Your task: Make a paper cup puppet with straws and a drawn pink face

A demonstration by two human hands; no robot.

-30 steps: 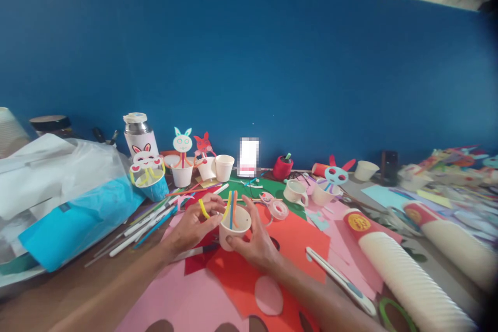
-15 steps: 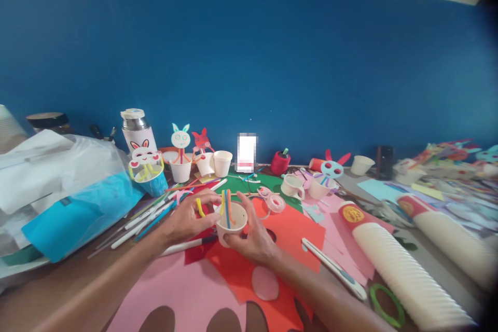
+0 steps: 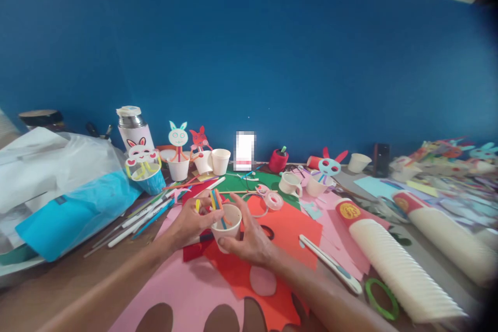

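Note:
In front of me a white paper cup (image 3: pixel 229 237) is held above the red and pink paper. My right hand (image 3: pixel 252 238) curves around its right side, thumb on the front wall. Several coloured pipe cleaners (image 3: pixel 218 204), in yellow, blue and orange, stand in the cup and lean left over its rim. My left hand (image 3: pixel 196 222) is closed on them at the cup's left edge. A bent yellow end sticks up between its fingers. The lower ends inside the cup are partly hidden.
Cups with rabbit figures (image 3: pixel 178 137) stand along the blue wall. A utility knife (image 3: pixel 330 264), a green tape ring (image 3: pixel 381 298) and a stack of paper cups (image 3: pixel 404 270) lie right. Pens (image 3: pixel 132 228) and a plastic bag (image 3: pixel 78 166) are left.
The pipe cleaners have tipped from nearly upright to leaning left, with my left hand closer around them. The view has shifted slightly. My right hand still holds the cup.

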